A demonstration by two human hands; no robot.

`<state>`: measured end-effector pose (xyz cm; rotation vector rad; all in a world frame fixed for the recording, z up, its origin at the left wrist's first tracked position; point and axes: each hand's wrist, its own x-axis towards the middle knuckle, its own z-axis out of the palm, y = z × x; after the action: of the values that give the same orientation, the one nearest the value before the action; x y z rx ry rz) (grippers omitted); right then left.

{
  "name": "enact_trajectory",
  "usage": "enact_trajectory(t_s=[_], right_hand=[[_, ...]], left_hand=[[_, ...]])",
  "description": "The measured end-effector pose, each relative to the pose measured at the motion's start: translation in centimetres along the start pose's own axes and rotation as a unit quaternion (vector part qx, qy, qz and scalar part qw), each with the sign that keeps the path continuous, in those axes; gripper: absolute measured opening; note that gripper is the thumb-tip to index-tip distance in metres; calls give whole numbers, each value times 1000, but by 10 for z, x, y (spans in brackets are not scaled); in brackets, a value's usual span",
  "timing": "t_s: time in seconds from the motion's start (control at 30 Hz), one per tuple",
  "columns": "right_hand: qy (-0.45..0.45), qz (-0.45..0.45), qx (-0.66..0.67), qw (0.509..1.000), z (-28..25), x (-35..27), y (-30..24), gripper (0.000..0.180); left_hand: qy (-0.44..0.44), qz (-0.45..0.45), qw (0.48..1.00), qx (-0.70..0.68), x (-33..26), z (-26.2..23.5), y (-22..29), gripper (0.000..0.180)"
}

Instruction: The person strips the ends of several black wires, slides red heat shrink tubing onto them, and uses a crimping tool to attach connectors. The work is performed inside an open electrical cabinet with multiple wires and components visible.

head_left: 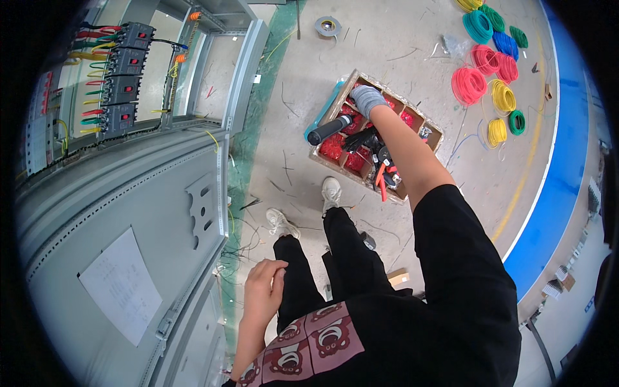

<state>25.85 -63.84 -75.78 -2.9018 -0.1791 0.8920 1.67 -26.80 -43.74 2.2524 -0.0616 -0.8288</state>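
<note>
At the frame's upper centre, the gloved right hand (369, 100) dips into the top compartment of the divided crate (406, 105); whether its fingers pinch anything, I cannot tell. A steep reach should best clear the black cylindrical tool (329, 131). Red packets (332, 148) fill nearby compartments. The bare left hand (263, 285) curls loosely.

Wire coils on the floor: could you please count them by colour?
Yellow coils: 3, one cut by the upper edge
Pink-red coils: 3
Green coils: 3
Teal coil: 1
Blue coil: 1
Total: 11
</note>
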Motion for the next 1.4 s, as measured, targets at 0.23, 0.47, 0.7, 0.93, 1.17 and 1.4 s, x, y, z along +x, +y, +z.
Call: enact_trajectory(t_s=[0.23,0.47,0.7,0.93,1.17,1.4], right_hand=[[23,30,58,998,-32,-25,0,28],[71,40,145,986,-28,-24,13,19],[105,93,299,944,-31,-29,27,13],[95,62,115,987,-37,-23,14,18],[46,50,39,997,-29,-25,-4,27],[127,77,122,981,-55,-61,-9,27]], left_hand=[[4,-5,1000,2,-4,-4,1,12],[3,20,1000,7,-3,-3,6,11],[47,33,997,-54,4,-1,9,10],[41,34,997,-49,6,-1,6,10],[32,36,999,-20,2,6,0,9],[28,42,998,-33,8,-1,-1,9]])
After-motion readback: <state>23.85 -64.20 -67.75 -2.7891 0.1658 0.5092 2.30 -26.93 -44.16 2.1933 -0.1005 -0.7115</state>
